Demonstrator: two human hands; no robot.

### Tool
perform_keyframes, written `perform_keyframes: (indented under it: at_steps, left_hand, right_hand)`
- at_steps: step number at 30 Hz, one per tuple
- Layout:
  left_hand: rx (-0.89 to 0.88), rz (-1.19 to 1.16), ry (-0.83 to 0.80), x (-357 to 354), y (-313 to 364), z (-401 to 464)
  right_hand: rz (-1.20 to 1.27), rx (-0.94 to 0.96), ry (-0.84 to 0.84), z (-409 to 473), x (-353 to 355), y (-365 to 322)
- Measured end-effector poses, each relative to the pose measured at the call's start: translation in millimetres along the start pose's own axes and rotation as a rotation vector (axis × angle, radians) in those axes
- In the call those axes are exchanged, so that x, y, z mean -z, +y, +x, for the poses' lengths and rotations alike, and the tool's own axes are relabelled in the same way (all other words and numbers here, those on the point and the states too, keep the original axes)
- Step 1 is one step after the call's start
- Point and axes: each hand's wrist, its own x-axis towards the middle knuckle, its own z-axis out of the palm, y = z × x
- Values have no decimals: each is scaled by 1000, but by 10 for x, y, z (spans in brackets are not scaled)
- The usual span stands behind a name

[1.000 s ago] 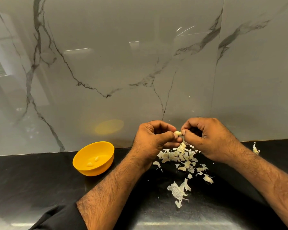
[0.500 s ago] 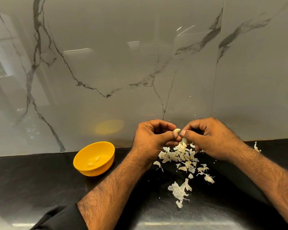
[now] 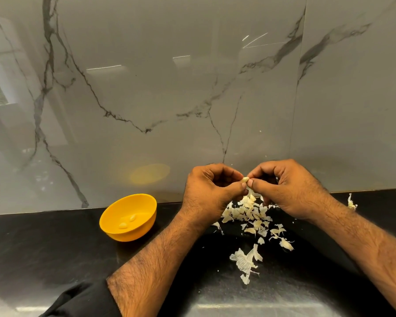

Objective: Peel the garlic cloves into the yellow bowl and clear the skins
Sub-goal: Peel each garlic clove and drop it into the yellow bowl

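My left hand (image 3: 208,191) and my right hand (image 3: 288,188) meet above the black counter, both pinching one small garlic clove (image 3: 245,179) between thumbs and fingertips. Most of the clove is hidden by my fingers. Below the hands lies a pile of pale garlic skins (image 3: 249,213), with a bigger papery piece (image 3: 244,261) nearer to me. The yellow bowl (image 3: 114,229) stands to the left of my left forearm and holds two peeled cloves (image 3: 128,220).
The black counter (image 3: 44,252) runs up to a glossy grey marble wall (image 3: 146,99) right behind my hands. One stray skin (image 3: 351,202) lies at the wall's foot on the right. A dark sleeve (image 3: 82,300) shows at the bottom left.
Both hands have stayed almost in place, with the thumbs shifting slightly on the clove. The bowl and the skins have not moved.
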Motion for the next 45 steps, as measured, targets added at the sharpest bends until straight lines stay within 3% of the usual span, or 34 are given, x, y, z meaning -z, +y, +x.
perform_keyframes:
  at_steps: [9,15,19,22,27,36,45]
  left_hand:
    - [66,-128,11,-13,17,2]
    - [115,-203,27,14,8,12]
    - [126,-225,11,25,0,19]
    - [117,-210,6,21,-11,25]
    - [127,-217,0,26,-18,31]
    - [47,-156,18,-2,-21,16]
    - [35,-149,27,3,-32,25]
  right_hand:
    - [89,31,69,3,29,5]
    - [239,-90,23,19,30,10]
    - [47,-170,-4,29,1,32]
    - [119,-172,17,18,36,40]
    - [-39,-13,6,-17,-20,-31]
    - [523,-240,-50,9,-63,-2]
    - [702,-320,-138,22,-49,44]
